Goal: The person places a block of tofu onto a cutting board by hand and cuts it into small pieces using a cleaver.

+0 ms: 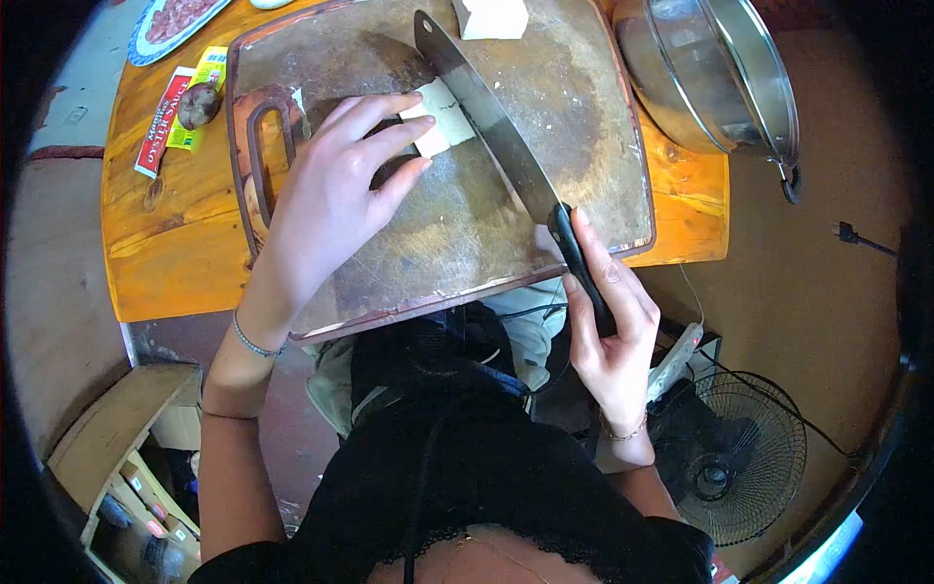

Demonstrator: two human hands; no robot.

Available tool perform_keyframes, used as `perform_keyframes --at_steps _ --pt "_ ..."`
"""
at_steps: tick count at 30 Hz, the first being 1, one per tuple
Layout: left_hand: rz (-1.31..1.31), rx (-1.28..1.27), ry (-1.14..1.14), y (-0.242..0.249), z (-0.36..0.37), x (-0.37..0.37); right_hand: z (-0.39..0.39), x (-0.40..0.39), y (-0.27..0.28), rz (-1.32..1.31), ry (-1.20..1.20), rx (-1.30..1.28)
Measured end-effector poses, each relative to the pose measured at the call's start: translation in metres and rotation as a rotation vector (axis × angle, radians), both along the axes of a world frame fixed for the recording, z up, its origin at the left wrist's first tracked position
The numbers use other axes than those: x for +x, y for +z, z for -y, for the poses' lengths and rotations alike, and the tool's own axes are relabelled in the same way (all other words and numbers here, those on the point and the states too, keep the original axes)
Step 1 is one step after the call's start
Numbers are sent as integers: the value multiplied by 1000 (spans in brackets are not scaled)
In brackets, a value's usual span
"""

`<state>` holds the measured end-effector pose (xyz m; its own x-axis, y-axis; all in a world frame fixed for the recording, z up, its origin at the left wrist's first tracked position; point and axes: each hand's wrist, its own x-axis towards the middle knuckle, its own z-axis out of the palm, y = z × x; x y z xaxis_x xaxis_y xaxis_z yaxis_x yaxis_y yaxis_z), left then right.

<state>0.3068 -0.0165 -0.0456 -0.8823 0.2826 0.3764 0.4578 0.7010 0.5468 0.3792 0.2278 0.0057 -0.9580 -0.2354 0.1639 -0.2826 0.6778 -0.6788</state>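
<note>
A white block of tofu (446, 119) lies on the worn cutting board (428, 248), with cut lines across its top. The fingertips of my left hand (341, 180) press against its left side and hold it in place. In my right hand (621, 326) is the black handle of a broad kitchen knife (501, 136). Its long blade slants up and left across the board, right along the tofu's right side. Beyond the blade, at the board's far edge, stands a second tofu block (492, 18).
A wooden table (175, 277) carries the board. To the left are an oyster sauce packet (163, 122), a yellow packet (212, 66), a dark round item (198, 105) and a plate (142, 49) of minced meat. A steel pot (681, 73) stands right; a fan (725, 467) is below.
</note>
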Motion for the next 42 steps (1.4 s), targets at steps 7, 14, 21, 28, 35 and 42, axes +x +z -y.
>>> perform_keyframes --at_steps 7,14,21,28,35,42 --pt "31 16 -7 -1 0 2 5 -1 -2 -28 -19 -5" --pt "43 18 -11 0 0 2 5 12 8 105 -36 -10" --pt "-4 -11 -1 0 -1 1 17 10 -9 18 10 -37" --pt "-99 37 -23 -3 0 1 18 8 -12 -35 -24 -72" --pt "-79 34 -17 -3 0 2 14 14 -2 -11 11 -78" --pt "-27 34 -10 -1 0 3 19 13 -9 21 33 -50"
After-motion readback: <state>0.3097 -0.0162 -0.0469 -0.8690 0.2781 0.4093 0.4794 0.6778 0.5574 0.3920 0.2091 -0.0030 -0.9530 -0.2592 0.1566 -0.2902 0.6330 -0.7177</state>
